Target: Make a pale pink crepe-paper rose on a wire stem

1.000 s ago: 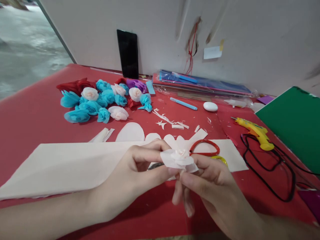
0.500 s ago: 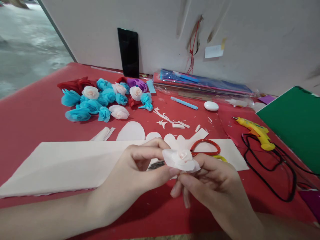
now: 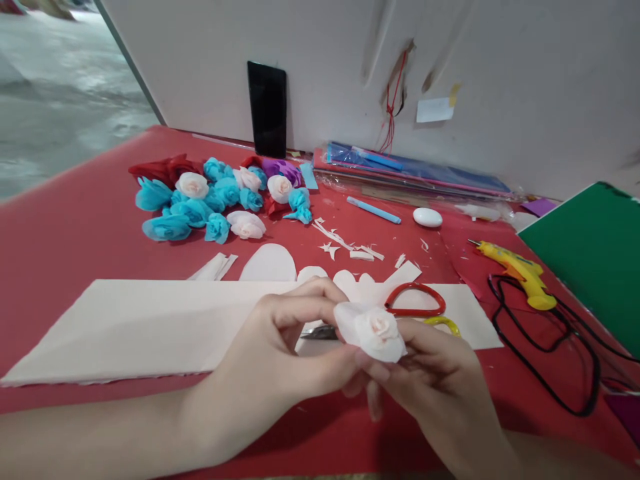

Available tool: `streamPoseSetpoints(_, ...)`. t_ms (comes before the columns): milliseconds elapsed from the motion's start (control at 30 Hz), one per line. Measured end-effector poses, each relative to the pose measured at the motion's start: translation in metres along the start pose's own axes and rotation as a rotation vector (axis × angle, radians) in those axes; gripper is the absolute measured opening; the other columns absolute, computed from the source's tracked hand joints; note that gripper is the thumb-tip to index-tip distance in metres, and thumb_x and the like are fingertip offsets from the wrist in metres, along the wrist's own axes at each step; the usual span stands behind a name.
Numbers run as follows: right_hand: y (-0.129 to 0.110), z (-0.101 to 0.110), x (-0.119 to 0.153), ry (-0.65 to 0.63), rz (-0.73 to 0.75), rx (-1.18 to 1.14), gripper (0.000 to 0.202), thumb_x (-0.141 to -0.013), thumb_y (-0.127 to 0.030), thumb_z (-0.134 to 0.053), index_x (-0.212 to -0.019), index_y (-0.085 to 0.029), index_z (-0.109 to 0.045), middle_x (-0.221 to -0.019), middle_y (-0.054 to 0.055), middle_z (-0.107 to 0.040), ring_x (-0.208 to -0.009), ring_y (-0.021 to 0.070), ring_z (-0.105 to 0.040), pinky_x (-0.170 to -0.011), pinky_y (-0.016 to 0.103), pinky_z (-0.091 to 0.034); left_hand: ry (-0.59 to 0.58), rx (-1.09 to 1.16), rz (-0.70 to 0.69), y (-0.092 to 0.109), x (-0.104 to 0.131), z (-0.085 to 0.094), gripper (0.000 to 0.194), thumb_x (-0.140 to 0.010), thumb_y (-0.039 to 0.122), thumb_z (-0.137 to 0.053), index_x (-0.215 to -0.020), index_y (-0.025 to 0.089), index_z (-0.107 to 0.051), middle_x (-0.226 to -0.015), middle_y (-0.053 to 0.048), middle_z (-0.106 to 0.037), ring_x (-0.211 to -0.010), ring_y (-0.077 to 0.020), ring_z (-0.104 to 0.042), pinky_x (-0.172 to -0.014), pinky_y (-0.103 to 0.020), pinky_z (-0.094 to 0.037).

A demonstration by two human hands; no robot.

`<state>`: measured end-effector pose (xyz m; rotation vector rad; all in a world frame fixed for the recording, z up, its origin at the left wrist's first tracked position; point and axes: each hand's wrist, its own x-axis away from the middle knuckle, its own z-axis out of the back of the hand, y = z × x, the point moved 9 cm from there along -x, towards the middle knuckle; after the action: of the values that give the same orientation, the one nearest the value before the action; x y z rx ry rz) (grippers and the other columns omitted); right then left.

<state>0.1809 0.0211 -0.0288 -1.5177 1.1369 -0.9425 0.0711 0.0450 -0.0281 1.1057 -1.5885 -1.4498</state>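
A pale pink paper flower with a tightly curled centre is held up between both hands. My left hand pinches its outer petal from the left, thumb below and fingers behind. From the right, my right hand grips the flower's base, with the thumb at the underside; the base itself is hidden by fingers. Behind the hands, scissors with a red and a yellow handle loop lie on a folded pale paper strip. Rounded paper petals lie just beyond that strip.
Blue, pink, red and purple paper flowers are heaped at the back left. A phone leans on the wall. Paper scraps, a blue pen and a white oval object lie mid-table. A yellow glue gun with black cable sits right.
The flower has tilted so its curled centre faces me more, and it sits slightly lower and further right. My right thumb has shifted up against its petals. The whole view has moved slightly.
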Motion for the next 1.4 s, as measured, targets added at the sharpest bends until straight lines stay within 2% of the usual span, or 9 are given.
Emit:
streamPoseSetpoints(233,0.016,0.002,-0.001,0.055,-0.099,-0.063,0.005,-0.078,-0.017,-0.077,-0.075,-0.02,-0.079,-0.06,0.001,-0.072,-0.044,0.0059,-0.057,-0.043,0.012,-0.048,0.014,0.045,0.032,-0.004,-0.001,0.001,0.024,-0.077,0.044,-0.077,-0.08,0.021,-0.072,-0.071,-0.002,-0.063,-0.073,-0.021,-0.065,-0.067,-0.033,-0.055)
streamPoseSetpoints(333,0.017,0.003,0.0,0.092,-0.124,-0.078,0.006,-0.074,-0.017,-0.08,-0.069,-0.019,-0.077,-0.057,0.001,-0.071,-0.042,0.0067,-0.056,-0.041,0.013,-0.047,-0.016,0.135,0.061,-0.008,-0.001,-0.003,0.022,-0.079,0.04,-0.076,-0.075,0.02,-0.068,-0.07,-0.001,-0.062,-0.065,-0.0178,-0.064,-0.064,-0.032,-0.055)
streamPoseSetpoints(467,0.017,0.005,0.001,0.095,-0.13,-0.084,0.008,-0.078,-0.021,-0.078,-0.071,-0.019,-0.078,-0.058,0.002,-0.072,-0.043,0.0065,-0.055,-0.042,0.014,-0.046,-0.118,0.298,0.109,-0.013,0.003,-0.014,0.017,-0.086,0.027,-0.069,-0.073,0.02,-0.062,-0.066,0.004,-0.058,-0.057,-0.0108,-0.06,-0.06,-0.024,-0.051)
streamPoseSetpoints(633,0.022,0.008,0.001,0.096,-0.216,-0.165,0.009,-0.079,-0.025,-0.078,-0.072,-0.02,-0.078,-0.059,0.002,-0.074,-0.041,0.0042,-0.052,-0.043,0.012,-0.043,-0.032,0.111,0.06,-0.009,0.0,-0.003,0.016,-0.091,0.029,-0.063,-0.078,0.02,-0.063,-0.075,0.003,-0.061,-0.074,-0.0107,-0.059,-0.072,-0.021,-0.049)
streamPoseSetpoints(800,0.024,0.001,0.0,0.052,-0.335,-0.341,0.014,-0.077,-0.028,-0.08,-0.067,-0.019,-0.075,-0.051,-0.001,-0.069,-0.041,0.003,-0.045,-0.043,0.012,-0.035,0.145,-0.121,-0.203,0.019,-0.006,0.017,0.011,-0.091,0.022,-0.06,-0.082,0.022,-0.055,-0.077,0.005,-0.053,-0.069,-0.0081,-0.052,-0.06,-0.017,-0.045)
streamPoseSetpoints(933,0.026,0.0,0.0,0.05,-0.374,-0.4,0.014,-0.076,-0.028,-0.08,-0.067,-0.019,-0.073,-0.049,-0.001,-0.066,-0.044,0.0051,-0.047,-0.046,0.014,-0.035,0.145,-0.233,-0.411,0.043,-0.008,0.022,0.007,-0.092,0.018,-0.057,-0.088,0.023,-0.057,-0.085,0.005,-0.056,-0.081,-0.0092,-0.052,-0.073,-0.02,-0.044)
streamPoseSetpoints(1033,0.027,0.0,-0.001,0.043,-0.378,-0.408,0.016,-0.075,-0.029,-0.08,-0.067,-0.018,-0.072,-0.046,-0.002,-0.063,-0.045,0.0068,-0.048,-0.045,0.016,-0.034,0.088,-0.348,-0.542,0.062,-0.008,0.02,0.011,-0.089,0.013,-0.06,-0.085,0.022,-0.058,-0.081,0.004,-0.06,-0.079,-0.0113,-0.053,-0.075,-0.026,-0.042)
streamPoseSetpoints(1167,0.027,0.002,0.0,0.039,-0.357,-0.376,0.016,-0.076,-0.03,-0.079,-0.068,-0.018,-0.072,-0.046,-0.002,-0.061,-0.044,0.0077,-0.046,-0.044,0.017,-0.033,0.034,-0.723,-0.748,0.085,-0.002,0.007,0.007,-0.089,0.013,-0.062,-0.085,0.019,-0.061,-0.079,0.003,-0.066,-0.078,-0.0125,-0.057,-0.079,-0.03,-0.043)
streamPoseSetpoints(1400,0.025,0.0,0.0,0.013,-0.303,-0.379,0.011,-0.078,-0.027,-0.08,-0.069,-0.022,-0.076,-0.052,-0.001,-0.069,-0.042,0.0044,-0.049,-0.043,0.012,-0.037,0.079,-0.92,-0.881,0.095,0.007,-0.002,0.02,-0.084,0.029,-0.072,-0.071,0.022,-0.057,-0.063,0.006,-0.063,-0.069,-0.0148,-0.053,-0.08,-0.034,-0.042)
